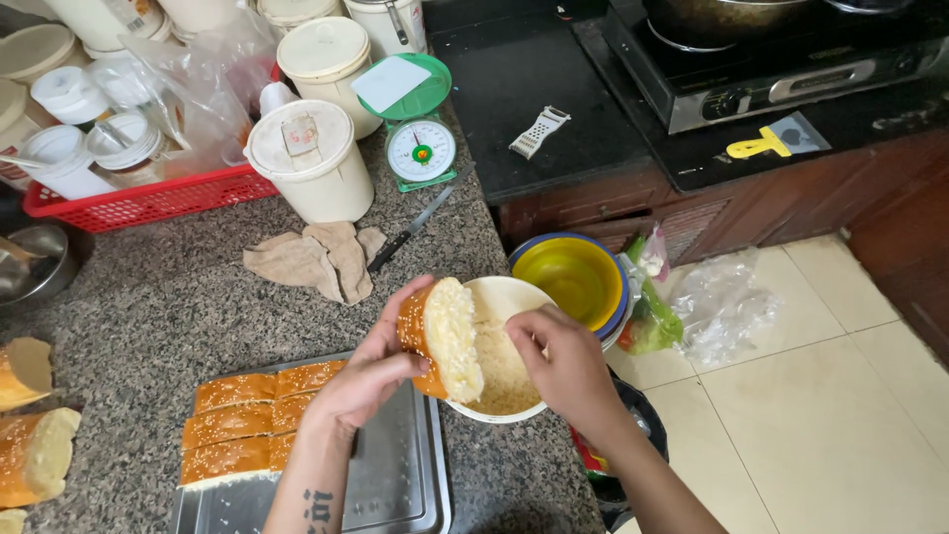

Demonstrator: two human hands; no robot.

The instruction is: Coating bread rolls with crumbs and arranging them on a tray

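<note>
While I look down, my left hand grips a sesame-crusted bread piece over the white bowl of crumbs, cut face toward my right hand, whose fingers curl at the bowl's rim. Nearer left, a steel tray carries bread slices; farther back lie a cloth, a knife and a green scale.

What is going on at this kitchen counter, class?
A person's left hand holds a sesame-crusted golden bread piece, cut side out, over a white bowl of pale crumbs. The right hand works at the crumb, fingers against it. More bread slices lie on a steel tray.
</note>
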